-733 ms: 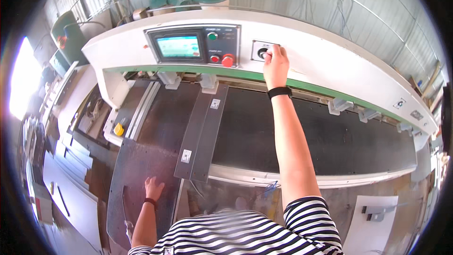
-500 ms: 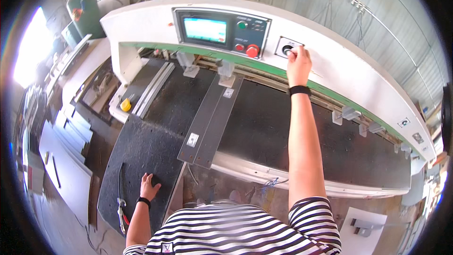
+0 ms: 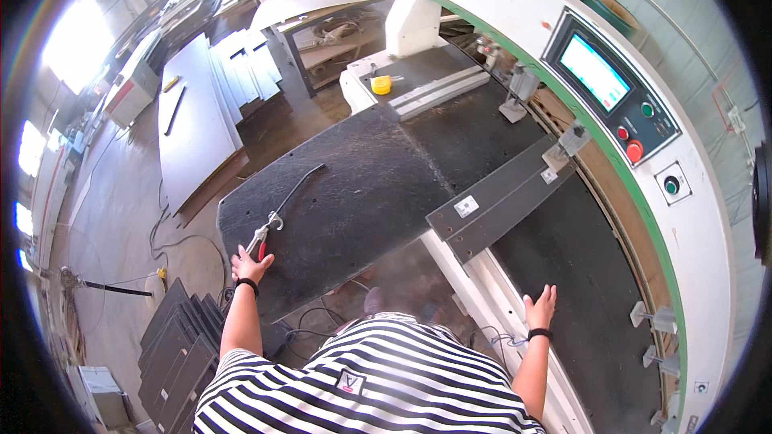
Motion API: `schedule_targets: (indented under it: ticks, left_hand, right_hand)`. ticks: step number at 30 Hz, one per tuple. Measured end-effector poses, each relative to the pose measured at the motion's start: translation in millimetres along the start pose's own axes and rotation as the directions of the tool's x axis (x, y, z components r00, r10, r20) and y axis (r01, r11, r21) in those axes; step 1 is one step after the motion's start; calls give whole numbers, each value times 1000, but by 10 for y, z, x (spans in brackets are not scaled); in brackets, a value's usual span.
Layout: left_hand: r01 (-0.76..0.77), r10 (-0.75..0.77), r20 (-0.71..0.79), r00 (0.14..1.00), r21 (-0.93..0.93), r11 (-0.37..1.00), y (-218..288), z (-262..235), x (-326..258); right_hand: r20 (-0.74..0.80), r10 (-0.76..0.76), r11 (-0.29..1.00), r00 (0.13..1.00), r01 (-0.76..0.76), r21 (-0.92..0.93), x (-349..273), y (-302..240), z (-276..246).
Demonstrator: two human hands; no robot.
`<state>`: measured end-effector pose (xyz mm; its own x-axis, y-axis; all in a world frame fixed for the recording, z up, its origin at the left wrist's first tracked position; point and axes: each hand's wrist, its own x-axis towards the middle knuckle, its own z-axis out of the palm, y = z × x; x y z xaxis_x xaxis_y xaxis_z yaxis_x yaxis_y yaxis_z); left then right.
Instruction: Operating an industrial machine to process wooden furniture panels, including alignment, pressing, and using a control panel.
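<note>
My left hand [image 3: 251, 265] is closed round the handle of an air blow gun [image 3: 263, 235], with its thumb beside the red lever. The gun has a silver body, a hook and a long dark nozzle, and it lies on the black side table [image 3: 354, 193]. My right hand [image 3: 541, 307] is open and holds nothing, fingers apart, over the front edge of the machine's black bed [image 3: 563, 249]. Two dark grey strips [image 3: 503, 197] with white labels lie side by side across the bed, their far end under a clamp [image 3: 567, 145].
The white machine beam carries a screen panel [image 3: 595, 72] with buttons and a selector knob [image 3: 672, 185]. A yellow tape measure [image 3: 381, 84] sits near a metal rail [image 3: 442, 92]. Pale sheets [image 3: 193, 137] are stacked beyond the table; dark panels [image 3: 181, 345] stand at lower left.
My right hand has left the selector knob and come back over the bed's front edge. My left hand has moved from the bare tabletop to the blow gun. The view has turned left.
</note>
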<state>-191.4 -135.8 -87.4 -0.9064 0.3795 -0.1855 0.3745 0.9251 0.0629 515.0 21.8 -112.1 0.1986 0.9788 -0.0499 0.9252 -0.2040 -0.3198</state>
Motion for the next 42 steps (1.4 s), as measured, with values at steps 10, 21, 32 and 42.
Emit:
schedule_targets:
  ticks: [10, 21, 32, 42]
  left_hand:
    - [-184, 187, 35, 982, -89, 979, -278, 83, 110]
    - [-422, 445, 62, 893, -226, 878, -1384, 260, 72]
    - [-640, 739, 197, 644, -391, 662, -799, -150, -392]
    - [-721, 881, 97, 462, -537, 437, 303, -428, -1095]
  right_hand:
    - [40, 122, 991, 992, -119, -66, 89, -127, 59]
    - [42, 97, 995, 994, -98, 14, -3, -145, 19]
    - [36, 44, 997, 998, -42, -58, 93, -174, -24]
    - [41, 38, 992, 998, -32, -122, 115, -176, -51]
